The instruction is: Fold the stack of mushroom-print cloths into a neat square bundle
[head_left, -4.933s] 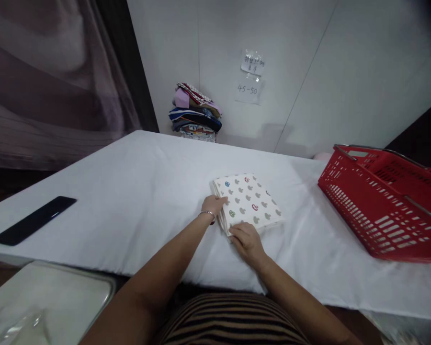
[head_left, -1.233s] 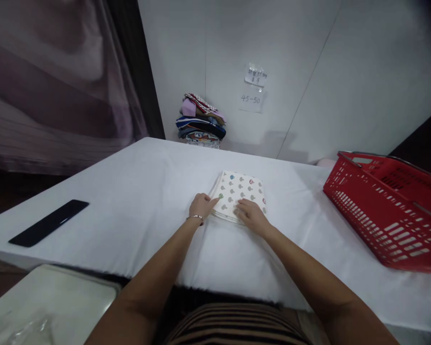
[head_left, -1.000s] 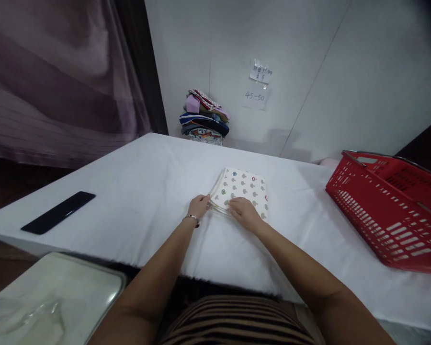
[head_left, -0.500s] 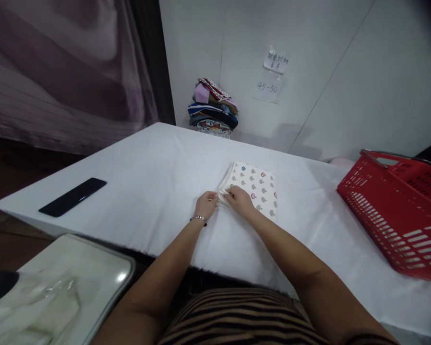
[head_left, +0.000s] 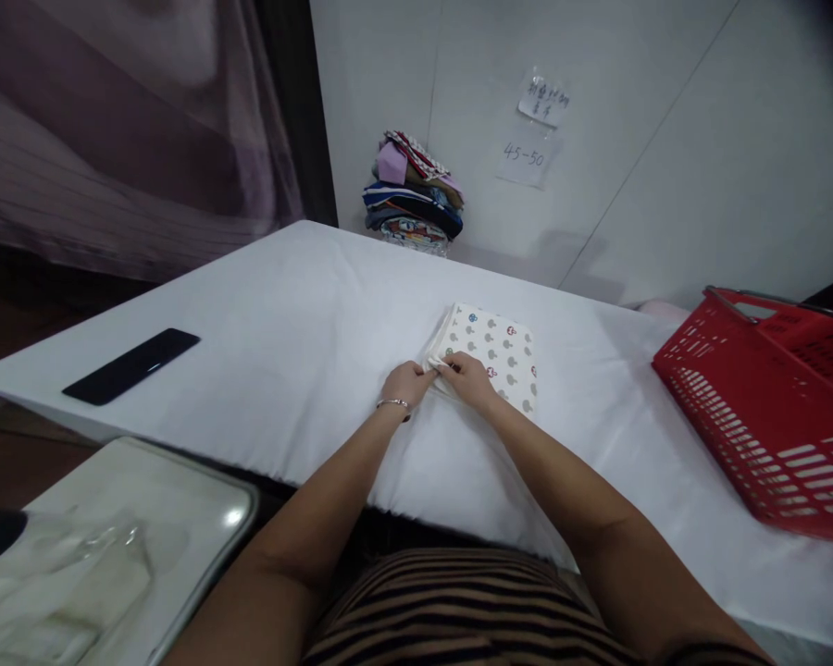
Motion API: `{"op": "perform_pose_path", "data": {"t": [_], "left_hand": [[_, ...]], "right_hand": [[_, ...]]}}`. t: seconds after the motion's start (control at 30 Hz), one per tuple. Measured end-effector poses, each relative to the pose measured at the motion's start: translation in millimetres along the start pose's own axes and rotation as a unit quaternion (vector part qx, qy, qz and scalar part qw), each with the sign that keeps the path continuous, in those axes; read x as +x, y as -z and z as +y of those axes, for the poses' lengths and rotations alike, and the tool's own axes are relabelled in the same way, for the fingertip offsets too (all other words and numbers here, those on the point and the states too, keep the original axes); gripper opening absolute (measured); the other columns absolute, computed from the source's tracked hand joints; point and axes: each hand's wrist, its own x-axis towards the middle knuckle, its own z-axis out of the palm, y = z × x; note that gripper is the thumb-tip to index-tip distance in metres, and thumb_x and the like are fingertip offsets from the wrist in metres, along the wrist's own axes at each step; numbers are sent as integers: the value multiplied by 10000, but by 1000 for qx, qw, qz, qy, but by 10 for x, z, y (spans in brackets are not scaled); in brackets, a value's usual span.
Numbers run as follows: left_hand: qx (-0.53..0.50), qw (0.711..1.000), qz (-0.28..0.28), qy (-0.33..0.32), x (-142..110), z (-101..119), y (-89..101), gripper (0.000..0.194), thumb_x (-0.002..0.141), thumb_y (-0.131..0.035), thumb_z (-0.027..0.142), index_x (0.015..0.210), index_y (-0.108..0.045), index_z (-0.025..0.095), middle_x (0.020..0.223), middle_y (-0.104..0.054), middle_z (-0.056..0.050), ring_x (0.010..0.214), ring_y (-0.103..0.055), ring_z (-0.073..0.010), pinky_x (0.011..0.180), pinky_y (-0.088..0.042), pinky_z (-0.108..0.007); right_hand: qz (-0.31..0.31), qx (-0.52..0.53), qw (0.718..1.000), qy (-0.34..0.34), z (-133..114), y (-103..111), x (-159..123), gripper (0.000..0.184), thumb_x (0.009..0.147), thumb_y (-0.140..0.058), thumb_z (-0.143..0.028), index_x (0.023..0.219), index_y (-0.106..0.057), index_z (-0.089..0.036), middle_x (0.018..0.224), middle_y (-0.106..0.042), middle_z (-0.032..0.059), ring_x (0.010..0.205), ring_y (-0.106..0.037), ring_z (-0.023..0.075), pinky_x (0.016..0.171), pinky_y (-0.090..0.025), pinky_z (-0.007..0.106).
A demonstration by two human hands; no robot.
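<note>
A folded white cloth [head_left: 496, 347] printed with grey, red and blue mushroom-like shapes lies flat on the white-covered table [head_left: 305, 333]. At its near left corner, my right hand [head_left: 466, 377] pinches the folded edge between thumb and fingers. My left hand [head_left: 409, 381], with a silver bracelet at the wrist, is closed on the same corner, its fingertips close to those of the right. Both hands partly cover that corner, so the exact grip of each finger is hidden.
A red plastic basket [head_left: 756, 407] stands at the table's right end. Toward the left end lies a flat black object [head_left: 131, 366]. Folded clothes [head_left: 413, 199] are stacked beyond the far edge, by the wall. A pale glossy surface [head_left: 180, 518] sits at lower left.
My left hand has moved slightly right and up and closed in on the cloth's corner. My right hand keeps its pinch there. The view has shifted a little.
</note>
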Motion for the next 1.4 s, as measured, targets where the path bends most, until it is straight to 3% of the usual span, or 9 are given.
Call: {"op": "perform_pose_path", "data": {"t": [0.2,0.37,0.53,0.7,0.8,0.93,1.13,1.27,1.4], "left_hand": [[-48,999,-4,17,57,9,40,174,676,-587,340,664,-637,173,668,-639,-14,646,-558,-142,567,-365,-232],[-68,997,1,26,89,-23,62,157,642,-582,315,630,-636,168,620,-617,-11,628,-548,-140,553,-367,-230],[-121,991,-26,46,132,-73,55,148,625,-579,304,586,-603,163,540,-563,6,563,-525,-119,504,-354,-215],[-193,977,-65,69,140,-66,70,145,640,-575,275,534,-555,179,435,-475,25,485,-492,-112,466,-332,-223],[-216,969,-92,72,139,-41,93,188,670,-561,291,517,-529,187,403,-439,32,421,-450,-99,430,-304,-224],[-240,964,-100,47,147,-97,126,258,726,-536,391,585,-574,178,486,-528,20,407,-425,-76,430,-318,-214],[-139,990,-31,-15,126,-254,119,197,689,-598,356,755,-673,186,720,-671,0,617,-557,-109,555,-390,-205],[-50,998,-33,-25,140,-171,79,307,738,-535,459,739,-689,194,756,-685,-21,716,-593,-148,598,-388,-228],[-24,999,-31,-6,191,-57,42,235,706,-574,408,715,-676,196,750,-683,-28,715,-602,-162,585,-385,-235]], "right_hand": [[0,-7,1000,13,22,-10,-8,129,815,-531,-286,817,-640,-217,791,-598,-6,725,-528,131,669,-385,244],[-27,-70,996,57,-18,2,-35,133,842,-495,-251,857,-623,-216,827,-591,11,784,-524,145,712,-387,249],[-79,-172,977,94,-124,4,-92,156,871,-456,-227,921,-603,-210,918,-578,46,895,-508,174,756,-379,264],[-95,-225,963,115,-213,-12,-151,225,808,-585,-336,985,-580,-198,1012,-561,86,947,-487,215,783,-382,293],[-76,-216,969,92,-195,-19,-134,174,809,-565,-273,965,-583,-199,1003,-575,84,941,-494,215,771,-382,294],[-45,-105,993,15,-89,5,-41,138,815,-513,-242,899,-616,-206,866,-618,26,807,-533,167,704,-383,260],[-33,0,998,-51,-29,52,14,157,765,-538,-308,792,-642,-194,683,-600,-29,642,-512,129,597,-357,230],[-19,-11,999,-48,-45,30,-4,156,756,-550,-300,816,-652,-199,723,-621,-23,662,-525,130,616,-362,234],[-13,-35,998,-47,-36,-1,-17,148,760,-557,-288,848,-650,-213,759,-624,-17,680,-530,132,628,-367,238]]}}
